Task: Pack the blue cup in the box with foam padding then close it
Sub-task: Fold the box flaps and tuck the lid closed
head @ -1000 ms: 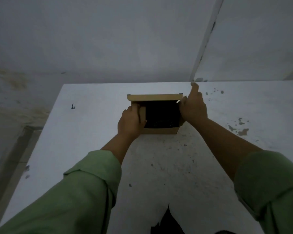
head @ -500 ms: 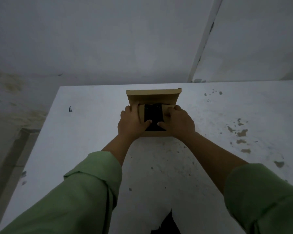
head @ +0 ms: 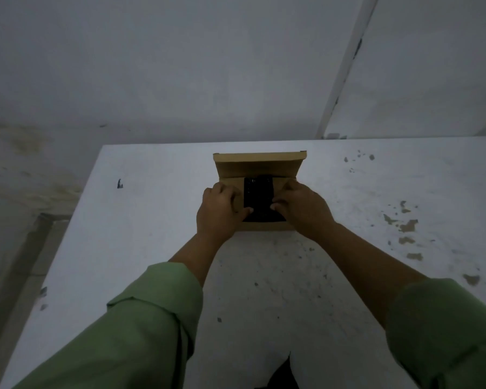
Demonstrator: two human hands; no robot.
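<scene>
While both hands press its side flaps inward, cardboard box [head: 260,169] sits on white table [head: 152,220], rear lid upright. Left hand [head: 219,213]: palm down, flat on left flap, gripping nothing. Right hand [head: 303,209]: same on right flap, fingers curled. Dark foam padding [head: 258,202] visible between flaps. Blue cup: not visible. Green sleeves [head: 141,327] rolled back.

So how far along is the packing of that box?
Dark foam already fills the box; the cup isn't visible. The left hand and right hand press the side flaps inward. The back lid stands upright, not yet closed.
</scene>
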